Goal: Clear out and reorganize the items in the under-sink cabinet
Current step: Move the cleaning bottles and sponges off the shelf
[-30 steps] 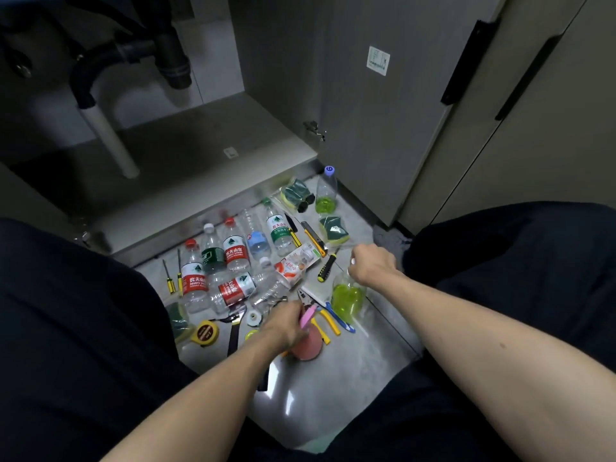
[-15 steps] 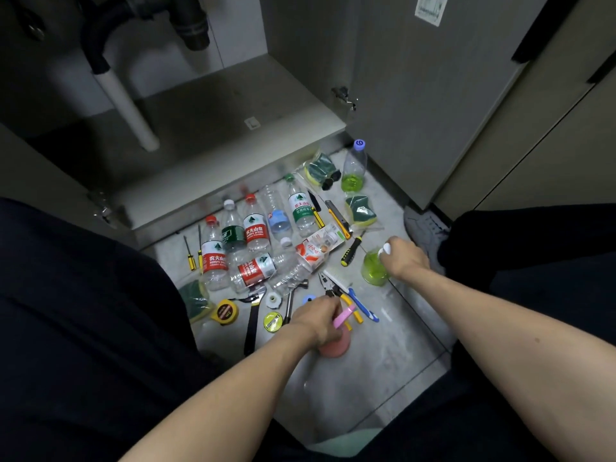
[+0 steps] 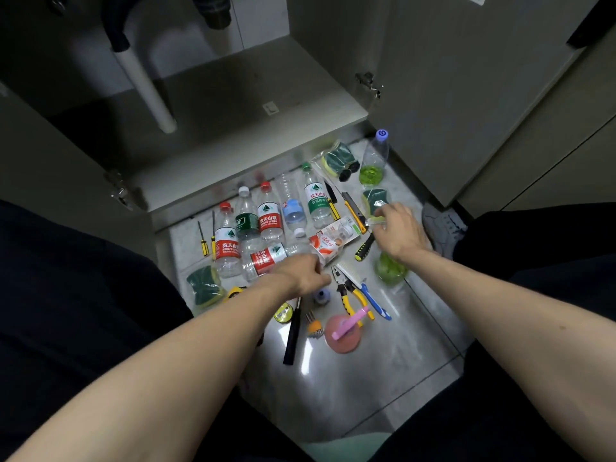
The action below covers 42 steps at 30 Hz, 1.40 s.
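The under-sink cabinet (image 3: 240, 95) stands open and bare, its items spread on the floor in front. My left hand (image 3: 303, 275) hovers with loosely curled fingers at the lying red-label bottle (image 3: 266, 258), holding nothing that I can see. With its fingers spread, my right hand (image 3: 396, 231) reaches to the wrapped green sponge (image 3: 375, 200) and touches its wrapper. A bottle of green liquid (image 3: 390, 270) sits under my right wrist. The pink lid with a pink handle (image 3: 343, 331) lies on the floor near me.
Several upright water bottles (image 3: 266, 215) line the cabinet front. Pliers (image 3: 348, 291), a blue brush (image 3: 373, 298), a black-handled tool (image 3: 291, 335), screwdrivers (image 3: 203, 238), a utility knife (image 3: 355, 211) and more sponges (image 3: 203, 288) lie around. The open door (image 3: 450, 95) stands at right, my knees at both sides.
My left hand let go of the pink lid and moved up-left to the lying bottle. My right hand released the green-liquid bottle and moved forward to the wrapped sponge. The view shifted closer.
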### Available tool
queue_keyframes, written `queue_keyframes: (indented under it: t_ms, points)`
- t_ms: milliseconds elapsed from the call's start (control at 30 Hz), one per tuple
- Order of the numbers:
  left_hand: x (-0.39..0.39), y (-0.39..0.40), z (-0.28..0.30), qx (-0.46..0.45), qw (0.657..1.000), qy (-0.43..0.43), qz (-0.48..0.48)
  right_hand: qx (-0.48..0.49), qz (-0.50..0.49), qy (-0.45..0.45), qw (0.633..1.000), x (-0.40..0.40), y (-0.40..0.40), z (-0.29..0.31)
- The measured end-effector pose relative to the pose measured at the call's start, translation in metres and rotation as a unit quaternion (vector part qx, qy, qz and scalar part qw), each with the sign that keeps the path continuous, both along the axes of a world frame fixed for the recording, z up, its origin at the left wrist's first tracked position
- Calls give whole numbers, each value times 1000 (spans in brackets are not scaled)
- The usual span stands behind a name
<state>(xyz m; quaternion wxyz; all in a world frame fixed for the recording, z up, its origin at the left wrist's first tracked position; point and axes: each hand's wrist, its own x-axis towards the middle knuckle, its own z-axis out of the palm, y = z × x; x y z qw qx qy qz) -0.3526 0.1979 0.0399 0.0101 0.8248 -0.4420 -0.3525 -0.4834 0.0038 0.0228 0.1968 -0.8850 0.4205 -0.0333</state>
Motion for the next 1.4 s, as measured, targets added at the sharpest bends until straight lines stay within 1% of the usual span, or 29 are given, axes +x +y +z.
queue_keyframes:
  t_ms: [100, 167, 233, 300, 433, 500, 567, 667, 733, 800, 867, 900, 967, 1000, 1033, 1100, 1133, 1167, 1200, 1400]
  points:
    - [22, -5, -17, -5, 999, -42, 9, 60, 13, 33, 998, 15, -2, -6]
    - [28, -10, -38, -27, 998, -53, 22, 123, 31, 81, 989, 20, -2, -14]
    - [31, -15, -62, -31, 997, -66, 13, 156, 55, 133, 977, 23, -1, -23]
    - [32, -21, -83, -28, 997, -75, 5, 141, 88, 168, 972, 25, 1, -33]
    - [35, -32, -113, -33, 995, -90, 26, 115, 108, 176, 972, 30, 0, -50]
    - [33, -35, -124, -18, 996, -77, 37, 116, 102, 167, 974, 36, -2, -53]
    - [32, -36, -129, -9, 997, -58, 49, 116, 83, 140, 980, 44, -5, -53]
    - [42, -29, -122, -24, 998, -18, 60, 79, 53, 60, 994, 60, -12, -48]
    - [59, -17, -103, -38, 998, 7, 51, 36, 27, -8, 999, 74, -16, -45]
    - [85, 4, -78, -42, 999, 5, 19, 27, -10, -64, 998, 92, -17, -43]
    - [118, 27, -48, -21, 1000, -13, 18, 46, -20, -79, 996, 110, -11, -47]
    - [133, 38, -36, -3, 999, -33, 31, 54, -1, -69, 996, 119, -5, -51]
    - [155, 54, -20, 22, 990, -106, 91, 67, 70, -30, 995, 135, 13, -63]
    - [160, 58, -17, 29, 977, -146, 150, 78, 109, -7, 991, 143, 24, -70]
    - [159, 60, -16, 28, 958, -158, 237, 88, 148, 18, 985, 149, 37, -76]
    - [149, 59, -18, 11, 900, -118, 419, 80, 229, 70, 968, 160, 60, -91]
    - [143, 59, -21, 4, 876, -93, 473, 63, 260, 91, 959, 164, 70, -98]
    - [137, 61, -26, 3, 863, -74, 499, 42, 280, 107, 953, 167, 79, -105]
    - [132, 65, -31, 3, 859, -62, 509, 22, 292, 118, 949, 168, 86, -111]
    - [119, 80, -46, 10, 845, -28, 534, -54, 315, 133, 938, 158, 96, -134]
